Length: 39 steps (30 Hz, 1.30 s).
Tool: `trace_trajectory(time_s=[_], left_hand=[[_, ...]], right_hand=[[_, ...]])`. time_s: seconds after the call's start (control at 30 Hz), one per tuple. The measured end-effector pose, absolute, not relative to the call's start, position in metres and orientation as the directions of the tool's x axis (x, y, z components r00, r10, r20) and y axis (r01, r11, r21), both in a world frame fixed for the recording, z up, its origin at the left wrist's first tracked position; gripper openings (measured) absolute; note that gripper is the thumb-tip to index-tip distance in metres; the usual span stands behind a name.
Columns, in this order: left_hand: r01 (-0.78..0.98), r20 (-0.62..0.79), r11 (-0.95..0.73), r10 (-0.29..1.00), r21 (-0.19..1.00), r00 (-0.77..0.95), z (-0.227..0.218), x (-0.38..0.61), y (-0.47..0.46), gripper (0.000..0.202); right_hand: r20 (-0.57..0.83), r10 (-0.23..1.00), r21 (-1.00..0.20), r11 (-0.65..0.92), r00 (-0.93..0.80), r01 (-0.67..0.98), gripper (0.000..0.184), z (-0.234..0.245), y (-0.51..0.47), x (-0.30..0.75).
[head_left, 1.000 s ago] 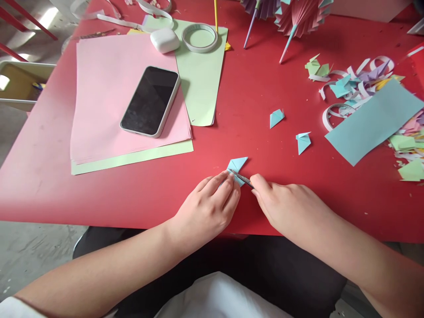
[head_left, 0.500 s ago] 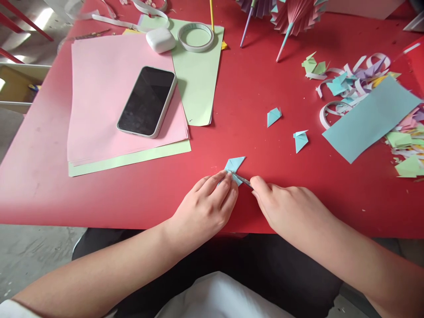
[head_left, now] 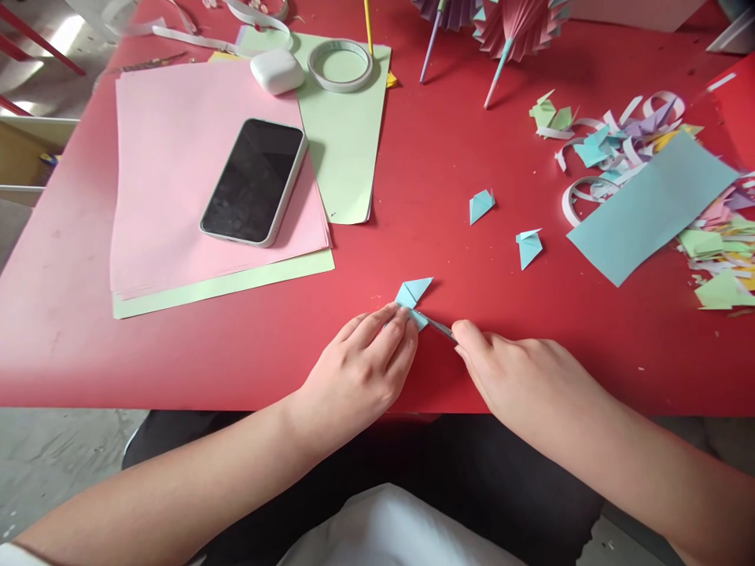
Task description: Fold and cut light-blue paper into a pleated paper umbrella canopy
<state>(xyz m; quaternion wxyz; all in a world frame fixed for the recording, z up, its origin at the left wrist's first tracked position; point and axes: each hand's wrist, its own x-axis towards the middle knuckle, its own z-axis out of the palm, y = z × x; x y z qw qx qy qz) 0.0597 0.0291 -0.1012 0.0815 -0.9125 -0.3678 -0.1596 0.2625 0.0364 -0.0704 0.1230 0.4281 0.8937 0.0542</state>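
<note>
A small folded light-blue paper piece (head_left: 414, 294) lies on the red table (head_left: 448, 157) near its front edge. My left hand (head_left: 359, 369) presses its fingertips together on the near corner of that piece. My right hand (head_left: 519, 377) is closed around a thin metal tool (head_left: 437, 326), probably tweezers, whose tip touches the same corner. Two more folded blue pieces (head_left: 480, 206) (head_left: 528, 246) lie apart to the right and farther back.
A phone (head_left: 255, 181) rests on a stack of pink paper (head_left: 171, 173) over green sheets at the left. An earbud case (head_left: 276, 71) and tape roll (head_left: 340, 64) sit behind. A blue sheet (head_left: 649, 208) and paper scraps (head_left: 625, 141) lie at the right; paper fans (head_left: 507, 20) at the back.
Both hands stay on the blue piece with the tool tip at its corner. The right hand has drawn back slightly to the right; the view has shifted a little.
</note>
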Motion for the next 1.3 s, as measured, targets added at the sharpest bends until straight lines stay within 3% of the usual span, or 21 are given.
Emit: trace_trajectory(time_s=[0.47, 0.77, 1.3], left_hand=[[0.700, 0.349, -0.714, 0.651, -0.018, 0.674, -0.101, 0.061, 0.029, 0.027], [0.751, 0.327, -0.661, 0.709, -0.001, 0.625, -0.101, 0.061, 0.029, 0.024], [0.799, 0.324, -0.602, 0.757, 0.005, 0.568, -0.102, 0.062, 0.025, 0.024]], right_hand=[[-0.161, 0.790, 0.196, 0.613, -0.592, 0.765, 0.005, -0.071, 0.032, 0.268], [-0.083, 0.801, 0.062, 0.599, -0.594, 0.799, 0.010, -0.065, 0.038, 0.265], [-0.142, 0.777, 0.117, 0.629, -0.614, 0.769, 0.003, -0.071, 0.049, 0.252]])
